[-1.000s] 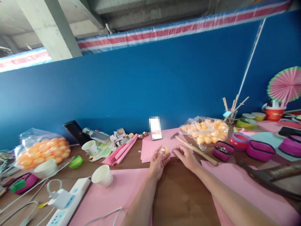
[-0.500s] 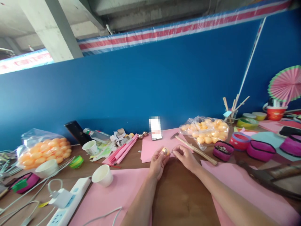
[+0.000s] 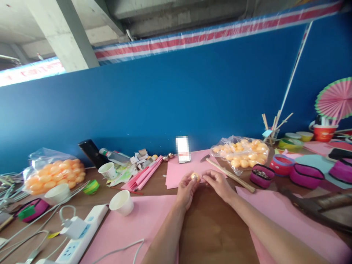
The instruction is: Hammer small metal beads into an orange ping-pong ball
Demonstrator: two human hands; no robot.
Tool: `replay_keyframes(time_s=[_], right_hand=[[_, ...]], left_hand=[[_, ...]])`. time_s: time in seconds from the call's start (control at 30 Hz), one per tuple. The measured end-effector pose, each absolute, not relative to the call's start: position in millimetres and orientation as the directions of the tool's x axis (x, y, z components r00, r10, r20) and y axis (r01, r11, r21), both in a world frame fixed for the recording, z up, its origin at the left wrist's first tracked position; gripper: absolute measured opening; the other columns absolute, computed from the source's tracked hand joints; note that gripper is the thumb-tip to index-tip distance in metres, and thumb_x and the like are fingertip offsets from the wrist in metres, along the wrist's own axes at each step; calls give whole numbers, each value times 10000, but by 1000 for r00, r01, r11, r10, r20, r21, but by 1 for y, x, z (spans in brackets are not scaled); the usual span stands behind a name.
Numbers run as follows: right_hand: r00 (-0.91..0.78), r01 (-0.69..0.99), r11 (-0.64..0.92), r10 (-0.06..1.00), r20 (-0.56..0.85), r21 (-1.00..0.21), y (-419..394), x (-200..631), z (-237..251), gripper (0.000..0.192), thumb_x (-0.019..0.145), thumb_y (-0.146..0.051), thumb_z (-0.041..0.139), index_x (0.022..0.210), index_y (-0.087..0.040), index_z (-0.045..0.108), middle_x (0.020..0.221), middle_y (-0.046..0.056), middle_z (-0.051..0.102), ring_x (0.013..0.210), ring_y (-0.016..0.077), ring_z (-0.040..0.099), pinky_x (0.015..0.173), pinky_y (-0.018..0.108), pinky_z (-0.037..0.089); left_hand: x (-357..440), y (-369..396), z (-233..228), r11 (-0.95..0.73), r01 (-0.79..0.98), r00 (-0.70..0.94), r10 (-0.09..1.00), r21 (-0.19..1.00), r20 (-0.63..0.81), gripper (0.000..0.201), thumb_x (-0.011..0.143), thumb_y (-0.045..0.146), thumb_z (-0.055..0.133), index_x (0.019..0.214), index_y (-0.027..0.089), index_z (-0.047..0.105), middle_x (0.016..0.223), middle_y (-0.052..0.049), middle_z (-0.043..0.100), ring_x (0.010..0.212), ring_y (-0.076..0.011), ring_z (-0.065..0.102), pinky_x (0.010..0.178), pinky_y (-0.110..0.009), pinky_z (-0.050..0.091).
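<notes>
Between the thumb and fingers of my left hand (image 3: 187, 189) is an orange ping-pong ball (image 3: 195, 176) with a pale, shiny spot on its near side. Close to its right, my right hand (image 3: 218, 183) has thumb and forefinger pinched together. Whatever is in that pinch is too small to make out. Both hands hover over the brown table, in front of a pink paper sheet (image 3: 176, 171). Just beyond my right hand lies a small hammer (image 3: 233, 175) with a wooden handle.
Clear bags of orange balls (image 3: 247, 154) lie at right and left. A white cup (image 3: 121, 202) stands on pink paper, beside a power strip (image 3: 82, 234) with cables. Purple containers (image 3: 305, 176) and a large dark tool (image 3: 316, 209) occupy the right. A blue wall (image 3: 165, 99) rises behind.
The whole view has shifted slightly. My left hand still has the ball, and the ball looks turned a little. My right hand stays pinched beside it.
</notes>
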State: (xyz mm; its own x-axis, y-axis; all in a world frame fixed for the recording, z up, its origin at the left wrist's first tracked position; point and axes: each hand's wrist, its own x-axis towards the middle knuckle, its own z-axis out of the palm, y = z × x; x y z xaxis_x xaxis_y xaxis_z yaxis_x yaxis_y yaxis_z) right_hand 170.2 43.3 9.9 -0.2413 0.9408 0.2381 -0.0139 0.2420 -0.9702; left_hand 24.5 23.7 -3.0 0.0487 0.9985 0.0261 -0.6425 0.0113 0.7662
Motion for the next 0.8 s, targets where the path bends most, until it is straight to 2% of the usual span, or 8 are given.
replay_keyframes(time_s=[0.17, 0.33, 0.5, 0.8], right_hand=[[-268, 14, 283, 925, 269, -959, 41, 169, 11, 176, 768, -360, 503, 794, -189, 536, 736, -5, 566, 658, 115, 515, 602, 232, 430], [-215, 118, 366, 917, 336, -923, 42, 168, 9, 161, 751, -344, 526, 789, -190, 550, 841, 13, 579, 784, 139, 538, 745, 268, 423], [-201, 134, 323, 935, 294, -937, 42, 167, 8, 199, 735, -378, 543, 764, -184, 574, 952, 52, 592, 988, 188, 509, 850, 302, 385], [-260, 60, 263, 935, 239, -963, 38, 166, 11, 230, 748, -407, 531, 756, -179, 560, 960, 48, 605, 932, 186, 532, 803, 282, 403]], left_hand=[[25, 21, -1, 38, -596, 75, 997, 802, 9, 443, 658, 246, 670, 1078, 172, 551, 974, -86, 623, 893, -189, 599, 900, -385, 394], [25, 19, 1, 46, -559, 70, 998, 828, -8, 448, 659, 255, 665, 1088, 187, 556, 1015, -87, 614, 927, -205, 583, 892, -402, 395], [26, 19, 2, 30, -573, 88, 996, 819, 25, 409, 648, 235, 672, 1043, 166, 588, 1004, -85, 630, 940, -194, 577, 921, -379, 371], [26, 19, 3, 15, -578, 81, 996, 816, 40, 416, 638, 233, 680, 1036, 154, 592, 1029, -107, 629, 952, -201, 574, 911, -364, 381]])
